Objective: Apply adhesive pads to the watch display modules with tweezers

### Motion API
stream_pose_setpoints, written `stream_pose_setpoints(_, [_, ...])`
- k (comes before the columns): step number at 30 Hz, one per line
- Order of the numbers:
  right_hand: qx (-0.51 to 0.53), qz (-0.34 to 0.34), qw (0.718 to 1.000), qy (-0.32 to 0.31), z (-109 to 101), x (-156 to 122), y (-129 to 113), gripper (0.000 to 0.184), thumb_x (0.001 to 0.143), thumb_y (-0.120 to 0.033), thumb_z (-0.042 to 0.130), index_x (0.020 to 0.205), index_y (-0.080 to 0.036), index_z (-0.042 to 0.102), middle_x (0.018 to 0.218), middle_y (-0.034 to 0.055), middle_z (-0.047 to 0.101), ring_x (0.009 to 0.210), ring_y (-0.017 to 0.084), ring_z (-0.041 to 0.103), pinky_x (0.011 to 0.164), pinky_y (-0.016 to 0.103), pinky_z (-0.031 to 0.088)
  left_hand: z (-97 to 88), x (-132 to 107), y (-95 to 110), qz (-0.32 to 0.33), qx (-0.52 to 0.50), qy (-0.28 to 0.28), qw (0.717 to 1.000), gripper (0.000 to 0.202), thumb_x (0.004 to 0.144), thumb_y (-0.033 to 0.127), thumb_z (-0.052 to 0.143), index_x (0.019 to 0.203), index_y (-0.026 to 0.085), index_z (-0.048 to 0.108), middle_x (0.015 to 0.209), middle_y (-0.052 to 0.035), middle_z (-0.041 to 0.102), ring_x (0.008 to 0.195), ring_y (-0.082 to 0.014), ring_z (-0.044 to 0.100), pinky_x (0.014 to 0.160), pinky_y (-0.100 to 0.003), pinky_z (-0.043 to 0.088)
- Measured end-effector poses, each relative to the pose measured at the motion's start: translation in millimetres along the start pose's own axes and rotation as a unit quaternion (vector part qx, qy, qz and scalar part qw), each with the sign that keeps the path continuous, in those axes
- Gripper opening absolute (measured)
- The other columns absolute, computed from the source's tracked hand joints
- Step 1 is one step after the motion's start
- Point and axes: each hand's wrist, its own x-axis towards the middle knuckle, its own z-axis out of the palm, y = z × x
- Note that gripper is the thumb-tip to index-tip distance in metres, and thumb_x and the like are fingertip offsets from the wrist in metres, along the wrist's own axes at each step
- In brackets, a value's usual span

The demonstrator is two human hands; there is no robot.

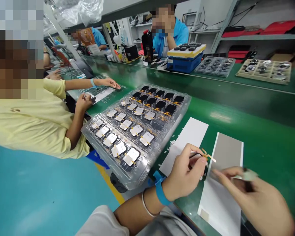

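My left hand (184, 173), with a blue wrist strap, pinches a small dark screen part by its edge. Its orange flex cable (206, 155) sticks out past my fingertips. Close by on the right, my right hand (258, 200) is closed and smeared by motion. A pale and dark object (249, 177) shows among its fingers, too blurred to name. Beneath the hands lie a white sheet (190, 131) and a long backing strip (227, 150), grey at its far end. To the left, a clear plastic tray (147, 168) holds several screens, some black, others white-backed.
Small white scraps (172, 143) litter the green bench (272, 144) beside the tray. A co-worker in yellow (34, 124) works at the left. Across the bench stand a blue box (184, 64), a clear parts tray (215, 66) and a beige parts tray (264, 71).
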Motion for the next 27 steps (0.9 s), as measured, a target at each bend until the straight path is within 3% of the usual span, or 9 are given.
stream_pose_setpoints(3, [0.062, 0.037, 0.995, -0.067, 13.9, 10.6, 1.5, 0.031, 0.079, -0.052, 0.072, 0.076, -0.021, 0.074, 0.071, 0.0030, 0.072, 0.057, 0.018, 0.064, 0.051, 0.025, 0.050, -2.3, 1.7, -0.6, -0.020, -0.045, -0.028, 0.998, 0.026, 0.096, 0.043, 0.055, 0.098, 0.021, 0.042, 0.063, 0.0053, 0.048, 0.055, -0.0099, 0.046, 0.054, -0.022, 0.039])
stream_pose_setpoints(7, [0.224, 0.145, 0.961, -0.073, 15.1, 15.2, -4.2, 0.034, 0.077, -0.051, 0.076, 0.085, -0.018, 0.075, 0.078, 0.0067, 0.072, 0.073, 0.021, 0.068, 0.062, 0.028, 0.054, -2.6, -2.7, 1.6, -0.058, -0.059, -0.105, 0.991, 0.029, 0.097, 0.047, 0.056, 0.096, 0.021, 0.043, 0.064, 0.0049, 0.051, 0.053, -0.0088, 0.045, 0.051, -0.021, 0.036])
stream_pose_setpoints(11, [0.383, 0.197, 0.897, -0.097, 8.8, 11.8, -15.5, 0.036, 0.076, -0.050, 0.080, 0.068, -0.017, 0.070, 0.060, 0.0004, 0.059, 0.052, 0.009, 0.051, 0.049, 0.021, 0.042, -4.8, -6.9, 3.4, -0.051, 0.016, -0.150, 0.987, 0.020, 0.101, 0.039, 0.053, 0.099, 0.021, 0.046, 0.066, 0.0052, 0.048, 0.055, -0.0087, 0.045, 0.052, -0.021, 0.033])
stream_pose_setpoints(13, [0.401, 0.205, 0.886, -0.105, 7.7, 8.5, -18.7, 0.037, 0.075, -0.052, 0.081, 0.068, -0.017, 0.070, 0.056, -0.0023, 0.054, 0.047, 0.006, 0.042, 0.047, 0.020, 0.037, -5.9, -7.8, 3.8, -0.054, 0.038, -0.160, 0.985, 0.018, 0.101, 0.037, 0.052, 0.102, 0.021, 0.045, 0.067, 0.0051, 0.047, 0.057, -0.0091, 0.044, 0.052, -0.021, 0.032])
stream_pose_setpoints(17, [0.394, 0.201, 0.890, -0.108, 5.7, 3.6, -20.0, 0.034, 0.077, -0.051, 0.080, 0.072, -0.017, 0.073, 0.057, -0.0027, 0.053, 0.046, 0.005, 0.035, 0.046, 0.020, 0.033, -6.6, -9.0, 4.4, -0.054, 0.073, -0.166, 0.982, 0.018, 0.102, 0.037, 0.051, 0.100, 0.022, 0.042, 0.069, 0.0055, 0.044, 0.058, -0.0096, 0.042, 0.052, -0.023, 0.031])
stream_pose_setpoints(22, [0.327, 0.199, 0.919, -0.094, 3.0, 3.1, -22.9, 0.038, 0.075, -0.054, 0.079, 0.070, -0.017, 0.074, 0.058, 0.0007, 0.058, 0.050, 0.009, 0.040, 0.045, 0.022, 0.032, -9.0, -10.6, 3.4, -0.065, 0.117, -0.178, 0.975, 0.018, 0.103, 0.039, 0.047, 0.100, 0.023, 0.040, 0.067, 0.0063, 0.037, 0.058, -0.0112, 0.039, 0.054, -0.026, 0.029])
stream_pose_setpoints(27, [0.245, 0.167, 0.954, -0.051, 2.1, -0.8, -31.8, 0.031, 0.079, -0.048, 0.075, 0.072, -0.017, 0.074, 0.062, 0.0015, 0.060, 0.048, 0.007, 0.033, 0.044, 0.023, 0.024, -11.9, -12.8, 5.9, -0.096, 0.062, -0.197, 0.974, 0.014, 0.104, 0.036, 0.042, 0.102, 0.023, 0.039, 0.072, 0.0048, 0.041, 0.063, -0.0128, 0.037, 0.060, -0.028, 0.030])
